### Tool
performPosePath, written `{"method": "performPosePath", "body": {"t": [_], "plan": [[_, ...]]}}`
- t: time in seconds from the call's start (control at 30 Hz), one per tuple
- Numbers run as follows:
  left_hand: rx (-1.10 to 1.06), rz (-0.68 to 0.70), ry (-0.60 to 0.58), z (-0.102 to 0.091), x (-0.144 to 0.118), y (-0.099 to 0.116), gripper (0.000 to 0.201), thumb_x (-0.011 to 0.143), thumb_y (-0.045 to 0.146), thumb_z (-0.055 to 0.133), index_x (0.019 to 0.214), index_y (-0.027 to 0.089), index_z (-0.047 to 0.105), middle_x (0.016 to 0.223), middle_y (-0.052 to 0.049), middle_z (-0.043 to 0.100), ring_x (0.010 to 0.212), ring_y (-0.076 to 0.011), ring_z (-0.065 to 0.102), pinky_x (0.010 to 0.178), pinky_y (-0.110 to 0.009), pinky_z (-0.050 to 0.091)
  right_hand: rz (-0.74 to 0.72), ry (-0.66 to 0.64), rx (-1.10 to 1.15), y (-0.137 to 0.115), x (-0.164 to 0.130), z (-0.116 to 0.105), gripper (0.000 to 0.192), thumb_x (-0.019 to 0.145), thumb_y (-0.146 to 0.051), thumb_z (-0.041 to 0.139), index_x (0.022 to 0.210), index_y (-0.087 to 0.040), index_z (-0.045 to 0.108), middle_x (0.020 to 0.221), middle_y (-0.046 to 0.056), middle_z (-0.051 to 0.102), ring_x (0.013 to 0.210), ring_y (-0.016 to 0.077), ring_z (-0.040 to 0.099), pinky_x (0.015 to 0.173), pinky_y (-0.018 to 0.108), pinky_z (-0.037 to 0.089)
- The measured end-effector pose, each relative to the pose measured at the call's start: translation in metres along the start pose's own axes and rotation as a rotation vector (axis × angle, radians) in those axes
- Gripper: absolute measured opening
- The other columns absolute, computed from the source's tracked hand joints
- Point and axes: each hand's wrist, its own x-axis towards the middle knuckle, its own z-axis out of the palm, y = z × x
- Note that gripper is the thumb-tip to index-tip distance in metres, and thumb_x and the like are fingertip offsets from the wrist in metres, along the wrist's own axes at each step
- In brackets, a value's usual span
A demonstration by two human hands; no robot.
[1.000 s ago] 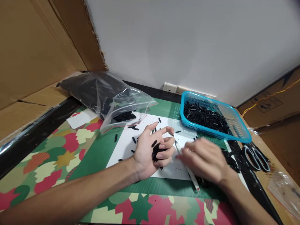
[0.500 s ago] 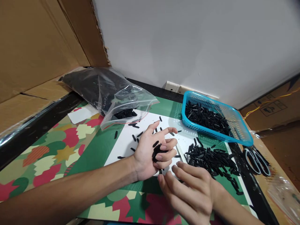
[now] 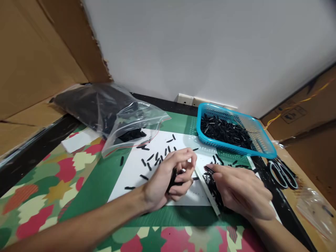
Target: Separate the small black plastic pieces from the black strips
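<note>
My left hand (image 3: 170, 176) is closed, palm up, around a clump of small black strips (image 3: 172, 180); its thumb and index finger curl over the top. To its right, my right hand (image 3: 243, 187) pinches a single small black strip (image 3: 209, 169) between thumb and fingertips. Beneath the right hand lies a pile of black strips (image 3: 214, 189), partly hidden by it. A thin pale stick (image 3: 208, 192) lies between the two hands. Several loose strips (image 3: 149, 166) are scattered over the white paper (image 3: 126, 175) left of and behind the left hand.
A blue plastic basket (image 3: 236, 152) with more black strips stands at the back right. A clear zip bag (image 3: 105, 108) full of dark contents lies at the back left. Scissors (image 3: 282, 175) and a clear plastic bag (image 3: 315, 210) are on the right. Cardboard (image 3: 34, 52) stands at the left.
My right hand has moved right and up, away from my left hand, to the pile, and now pinches a strip. My left hand's thumb and index finger have curled in.
</note>
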Motion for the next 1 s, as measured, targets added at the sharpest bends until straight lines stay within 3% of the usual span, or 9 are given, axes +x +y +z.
{"method": "performPosePath", "body": {"t": [0.13, 0.27, 0.47, 1.0], "plan": [[0.183, 0.069, 0.01, 0.0, 0.001, -0.006, 0.032, 0.1, 0.047, 0.059, 0.081, 0.023, 0.047, 0.053, 0.012, 0.028, 0.038, -0.0045, 0.017, 0.034, -0.012, 0.012, 0.137, 0.128, 0.209, 0.008, 0.009, 0.022, 0.03, 0.092, 0.006, 0.062, 0.109, -0.016, 0.073, 0.086, 0.006, 0.081, 0.079, 0.0181, 0.081, 0.071, 0.025, 0.066], [0.241, 0.069, 0.022, -0.001, 0.003, -0.008, 0.033, 0.101, 0.046, 0.056, 0.08, 0.023, 0.047, 0.053, 0.011, 0.031, 0.039, -0.0042, 0.019, 0.035, -0.012, 0.013, 0.301, 0.058, 0.391, 0.005, 0.017, 0.027, 0.018, 0.097, -0.001, 0.064, 0.099, -0.017, 0.073, 0.089, 0.007, 0.078, 0.082, 0.019, 0.077, 0.076, 0.031, 0.064], [0.248, 0.102, 0.037, -0.002, 0.004, -0.008, 0.032, 0.102, 0.04, 0.054, 0.078, 0.022, 0.046, 0.052, 0.01, 0.032, 0.039, -0.005, 0.023, 0.037, -0.015, 0.014, 0.424, 0.042, 0.347, 0.003, 0.018, 0.025, 0.004, 0.097, -0.013, 0.073, 0.097, -0.017, 0.074, 0.089, 0.006, 0.077, 0.082, 0.017, 0.072, 0.075, 0.029, 0.06], [0.249, 0.139, 0.079, -0.002, 0.006, -0.006, 0.029, 0.1, 0.04, 0.055, 0.078, 0.021, 0.05, 0.051, 0.01, 0.032, 0.037, -0.0056, 0.025, 0.038, -0.015, 0.019, 0.333, -0.012, 0.263, 0.008, 0.016, 0.025, 0.004, 0.101, -0.017, 0.07, 0.102, -0.015, 0.073, 0.093, 0.008, 0.077, 0.082, 0.0164, 0.072, 0.072, 0.029, 0.06]]}}
